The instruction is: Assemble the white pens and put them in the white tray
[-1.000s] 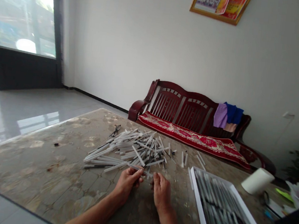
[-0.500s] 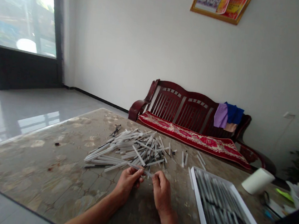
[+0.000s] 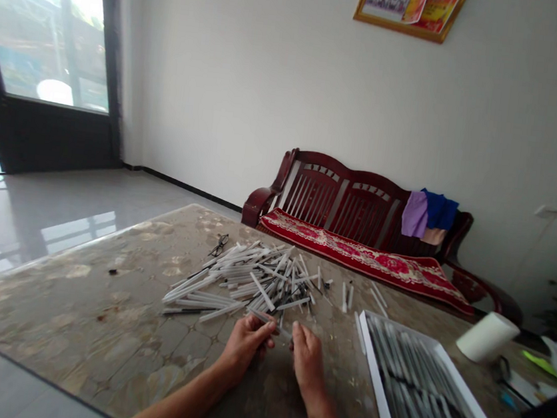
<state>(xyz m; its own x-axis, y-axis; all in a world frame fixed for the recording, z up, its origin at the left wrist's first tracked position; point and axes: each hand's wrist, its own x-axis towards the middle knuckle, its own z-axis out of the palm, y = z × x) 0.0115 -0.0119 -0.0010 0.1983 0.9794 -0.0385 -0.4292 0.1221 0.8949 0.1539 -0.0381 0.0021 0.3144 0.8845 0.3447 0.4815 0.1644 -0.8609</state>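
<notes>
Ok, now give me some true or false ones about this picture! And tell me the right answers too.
1. The left hand holds a thin white tube. True.
2. The glasses are inside the white tray. False: they lie on the mottled table top, beside the pile of white tubes.
3. The white tray holds many tubes in neat rows. True.
4. The pile of white tubes is on the red cushion. False: it is on the mottled table top.
5. The right hand is holding the paper roll. False: it is by the end of the thin white tube, far from the paper roll.
</notes>
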